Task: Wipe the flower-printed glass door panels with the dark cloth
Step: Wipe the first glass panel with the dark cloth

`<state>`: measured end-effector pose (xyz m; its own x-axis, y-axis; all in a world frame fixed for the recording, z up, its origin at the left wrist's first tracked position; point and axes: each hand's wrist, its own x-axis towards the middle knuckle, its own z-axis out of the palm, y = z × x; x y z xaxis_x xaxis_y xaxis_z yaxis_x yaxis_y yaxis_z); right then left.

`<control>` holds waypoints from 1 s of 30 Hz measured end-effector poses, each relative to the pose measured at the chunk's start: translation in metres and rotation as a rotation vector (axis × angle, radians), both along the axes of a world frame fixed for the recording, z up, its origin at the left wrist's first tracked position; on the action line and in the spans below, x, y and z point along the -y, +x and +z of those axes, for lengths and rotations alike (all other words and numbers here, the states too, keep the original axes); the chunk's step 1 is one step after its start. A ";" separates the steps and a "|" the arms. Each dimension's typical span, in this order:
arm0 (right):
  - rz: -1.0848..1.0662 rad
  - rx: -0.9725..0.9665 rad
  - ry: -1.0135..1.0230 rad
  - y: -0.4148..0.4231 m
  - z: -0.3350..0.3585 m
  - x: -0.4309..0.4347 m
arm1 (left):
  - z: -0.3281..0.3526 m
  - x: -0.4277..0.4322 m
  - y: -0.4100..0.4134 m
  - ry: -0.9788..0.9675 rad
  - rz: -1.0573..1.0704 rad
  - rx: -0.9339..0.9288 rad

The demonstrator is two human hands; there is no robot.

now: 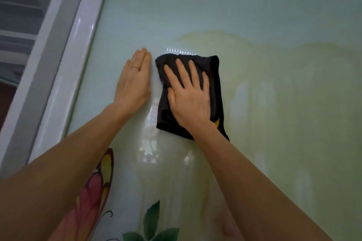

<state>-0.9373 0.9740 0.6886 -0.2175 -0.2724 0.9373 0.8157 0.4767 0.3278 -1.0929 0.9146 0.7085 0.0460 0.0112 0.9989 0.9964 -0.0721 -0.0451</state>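
**A:** Where's the cloth?

**B:** The dark cloth (214, 68) lies flat against the glass door panel (274, 25), folded into a rough rectangle. The right hand (190, 100) presses it palm-down, fingers (193, 72) spread wide across its upper half.

**A:** And the other hand?

**B:** The left hand (135, 82) rests flat on bare glass just left of the cloth, with a narrow gap between them. Its fingers are straight and pressed together, and there's a thin ring (135, 67) on one.

**A:** How much room is there to move?

**B:** Above the cloth and to its right, the glass runs open as far as I can see. To its left, past the left hand, is the nearest edge: a glossy white door frame (64, 76) that slants across. Beyond that are grey and white bands, too blurred to tell what they are.

**A:** What's the surface like?

**B:** Smooth and shiny. It's pale green above the cloth and turns yellowish to the right. A row of small light glints (181, 51) sits just above the cloth's top edge, and there are hazy reflections below it. Lower left of the cloth is a printed butterfly (98, 188), pink and yellow with dark outlines, partly behind the left forearm. Straight below the cloth are dark green printed leaves (152, 221).

**A:** And the cloth itself?

**B:** It's soft, nubbly and charcoal-coloured, with a yellow patch (217, 122) showing near its lower right corner, by the right wrist.
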 end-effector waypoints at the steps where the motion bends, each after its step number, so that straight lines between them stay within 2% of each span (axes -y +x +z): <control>1: -0.005 -0.020 0.000 0.009 0.008 -0.005 | 0.001 -0.004 0.004 0.011 0.002 0.011; 4: -0.012 -0.227 -0.052 0.028 0.017 -0.015 | 0.002 -0.005 0.008 0.026 0.021 -0.003; 6: -0.023 -0.296 -0.044 0.025 0.011 -0.016 | 0.005 -0.003 0.005 0.014 0.039 -0.029; 10: -0.013 -0.198 -0.053 0.006 0.017 -0.005 | 0.012 0.000 0.005 -0.017 0.040 -0.040; 15: -0.065 -0.069 -0.234 -0.013 0.054 0.017 | 0.009 0.003 0.003 -0.049 0.055 -0.074; 19: -0.048 -0.080 -0.295 -0.015 0.084 0.024 | 0.010 0.004 -0.001 -0.009 0.068 -0.093; 24: -0.067 -0.272 -0.364 0.018 0.102 0.011 | 0.020 0.002 0.001 -0.004 0.084 -0.058; 30: -0.100 -0.451 -0.362 0.051 0.073 -0.004 | 0.040 -0.005 0.011 -0.006 0.011 -0.018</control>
<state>-0.8867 0.9783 0.7617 0.2161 0.0837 0.9728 0.8836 0.4072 -0.2313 -1.0824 0.9200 0.7486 0.0637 0.0176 0.9978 0.9961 -0.0619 -0.0625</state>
